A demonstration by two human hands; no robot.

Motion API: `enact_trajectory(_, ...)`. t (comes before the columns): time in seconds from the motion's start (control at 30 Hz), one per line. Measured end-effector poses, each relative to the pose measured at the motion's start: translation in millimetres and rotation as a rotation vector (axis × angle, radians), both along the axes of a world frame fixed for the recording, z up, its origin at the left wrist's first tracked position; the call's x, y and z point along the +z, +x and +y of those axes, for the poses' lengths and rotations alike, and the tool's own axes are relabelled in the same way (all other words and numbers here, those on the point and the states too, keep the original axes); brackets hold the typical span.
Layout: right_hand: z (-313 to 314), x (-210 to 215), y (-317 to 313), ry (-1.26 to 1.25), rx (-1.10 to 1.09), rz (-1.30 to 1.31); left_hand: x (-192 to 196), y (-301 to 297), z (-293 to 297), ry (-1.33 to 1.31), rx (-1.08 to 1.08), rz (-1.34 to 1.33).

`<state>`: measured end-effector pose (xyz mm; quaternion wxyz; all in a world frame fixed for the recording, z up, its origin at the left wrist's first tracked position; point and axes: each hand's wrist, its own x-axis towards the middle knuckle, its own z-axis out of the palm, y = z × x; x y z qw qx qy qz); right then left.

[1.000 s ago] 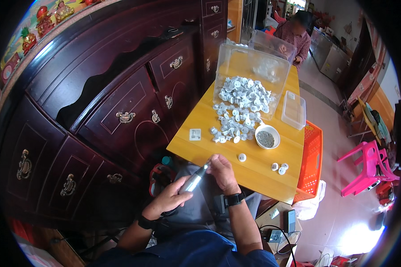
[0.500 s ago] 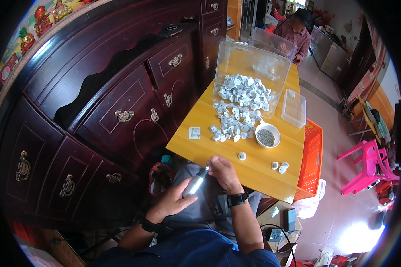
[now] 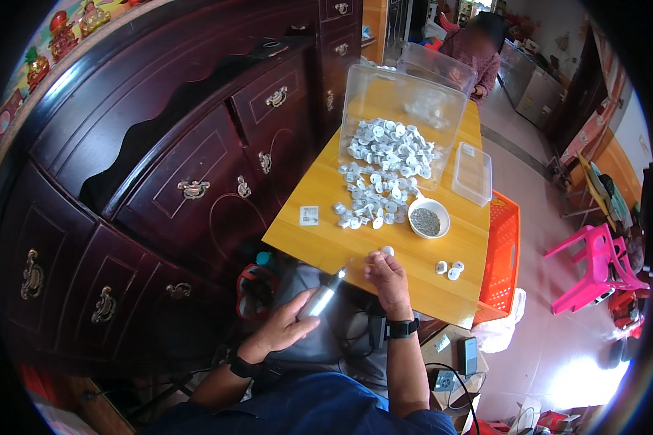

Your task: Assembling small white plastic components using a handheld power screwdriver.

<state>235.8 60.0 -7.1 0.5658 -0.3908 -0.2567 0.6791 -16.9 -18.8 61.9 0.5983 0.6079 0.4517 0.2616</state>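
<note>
The left hand [image 3: 289, 326] wraps a silver tool [image 3: 318, 301], its rear end lost in the palm, its tip angled up toward the tabletop's [image 3: 305, 243] near edge. The right hand [image 3: 390, 283] has bunched fingers; from here I can't tell whether they pinch anything. Behind them, 1 white piece [image 3: 389, 250] sits partly hidden.

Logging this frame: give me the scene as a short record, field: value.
left hand: gripping silver cylindrical tool
right hand: by near edge of yellow table, fingers bunched; whether holding anything unclear
pile: white parts, inside and in front of clear bin
bowl: white, holding small grey pieces
loose trio: white parts, right of right hand
beside table: orange basket
far end: person
</note>
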Motion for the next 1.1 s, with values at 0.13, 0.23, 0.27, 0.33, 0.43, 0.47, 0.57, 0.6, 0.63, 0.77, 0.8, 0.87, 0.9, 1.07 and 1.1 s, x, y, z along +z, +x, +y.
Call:
enact_trajectory(0.13,6.0,-9.5,19.0,0.092,-0.290,-0.391,0.6,1.6,1.6,0.026,-0.004,0.022)
enact_trajectory(0.23,10.4,-10.4,27.0,0.093,-0.487,-0.693,-3.5,4.9,3.4,0.092,-0.019,0.043)
enact_trajectory(0.27,16.2,-19.0,29.9,0.234,-0.567,-0.920,-5.2,6.4,3.6,0.130,-0.022,0.049)
enact_trajectory(0.33,19.4,-9.8,24.3,0.382,-0.637,-1.146,-6.6,8.4,3.8,0.100,-0.016,0.045)
enact_trajectory(0.43,18.6,-0.5,17.9,0.251,-0.484,-1.265,-9.5,13.4,5.0,0.067,-0.015,0.055)
enact_trajectory(0.47,21.3,-6.0,19.9,0.281,-0.433,-1.372,-11.4,15.1,5.8,0.062,-0.016,0.069)
enact_trajectory(0.57,22.0,-7.8,19.4,0.321,-0.363,-1.501,-18.5,18.3,8.7,0.043,-0.014,0.090)
enact_trajectory(0.6,22.6,-7.0,16.9,0.334,-0.341,-1.522,-17.9,18.9,9.8,0.045,-0.012,0.090)
enact_trajectory(0.63,21.8,-6.2,15.2,0.336,-0.341,-1.522,-16.9,19.7,11.3,0.039,-0.019,0.109)
enact_trajectory(0.77,16.9,-17.5,15.0,0.325,-0.356,-1.115,-17.2,25.2,17.1,0.227,-0.037,0.159)
enact_trajectory(0.8,16.8,-17.5,13.4,0.292,-0.326,-0.937,-20.7,26.0,18.1,0.225,-0.034,0.159)
enact_trajectory(0.87,13.4,-17.8,11.3,0.236,-0.274,-0.815,-28.2,27.5,19.9,0.362,-0.032,0.148)
enact_trajectory(0.9,11.7,-17.3,9.7,0.179,-0.229,-0.694,-24.9,29.3,20.4,0.359,-0.032,0.148)
enact_trajectory(1.07,8.0,-22.6,5.3,0.142,-0.198,-0.586,-14.8,37.1,22.1,0.245,-0.056,0.218)
enact_trajectory(1.1,7.2,-22.0,4.8,0.126,-0.189,-0.579,-16.9,37.4,22.3,0.241,-0.052,0.218)
